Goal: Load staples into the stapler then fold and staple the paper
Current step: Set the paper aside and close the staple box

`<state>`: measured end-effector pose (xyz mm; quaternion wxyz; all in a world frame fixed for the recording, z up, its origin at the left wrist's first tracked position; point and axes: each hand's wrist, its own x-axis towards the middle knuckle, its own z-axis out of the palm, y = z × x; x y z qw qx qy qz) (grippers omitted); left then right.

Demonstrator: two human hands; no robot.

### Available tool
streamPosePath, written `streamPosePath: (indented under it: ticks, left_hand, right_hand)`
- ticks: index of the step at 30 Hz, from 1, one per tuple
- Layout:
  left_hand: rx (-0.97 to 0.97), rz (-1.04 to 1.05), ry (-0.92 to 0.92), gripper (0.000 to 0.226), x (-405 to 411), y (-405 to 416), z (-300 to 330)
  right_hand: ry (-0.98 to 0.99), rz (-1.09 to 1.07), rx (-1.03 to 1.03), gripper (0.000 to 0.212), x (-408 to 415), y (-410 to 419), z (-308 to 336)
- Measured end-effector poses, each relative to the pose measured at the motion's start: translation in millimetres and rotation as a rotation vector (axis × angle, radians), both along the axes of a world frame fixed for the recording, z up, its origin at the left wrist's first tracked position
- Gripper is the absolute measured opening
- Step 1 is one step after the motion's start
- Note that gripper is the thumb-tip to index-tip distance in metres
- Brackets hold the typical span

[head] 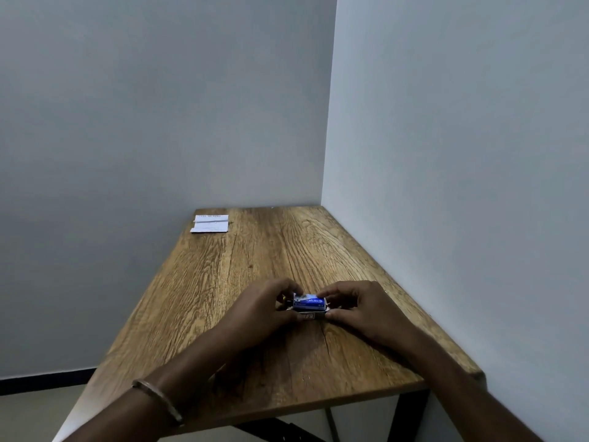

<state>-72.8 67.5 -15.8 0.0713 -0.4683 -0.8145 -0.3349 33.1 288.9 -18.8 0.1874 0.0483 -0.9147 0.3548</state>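
A small blue stapler (309, 302) sits low over the wooden table (255, 260), held between both hands. My left hand (266, 309) grips its left end with the fingertips. My right hand (357, 306) pinches its right end. Under the stapler lies a small white box or folded paper with dark print (308, 316), touched by both thumbs; I cannot tell which it is. A folded white paper (210, 223) lies flat at the table's far left corner, well away from both hands.
The table stands in a corner, with grey walls behind it and along its right side. Its left edge and near edge are open to the floor. A thin bangle (159, 400) is on my left wrist.
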Motion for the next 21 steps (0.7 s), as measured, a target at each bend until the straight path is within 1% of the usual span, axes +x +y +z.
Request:
streamPosePath:
  ticks: [4,10,17,21]
  left_hand:
    - [-0.004,-0.001,0.025,0.034,-6,2,0]
    - [0.000,0.035,0.041,0.034,-28,7,0]
    - [-0.013,0.106,0.042,0.035,-67,24,1]
    - [-0.011,0.134,0.081,0.033,-96,38,1]
  right_hand:
    - [0.009,0.009,0.033,0.031,-8,-1,3]
    - [0.015,0.015,0.020,0.027,-35,1,5]
    - [0.038,-0.010,0.022,0.029,-83,12,2]
    - [0.056,-0.019,0.026,0.028,-115,20,2]
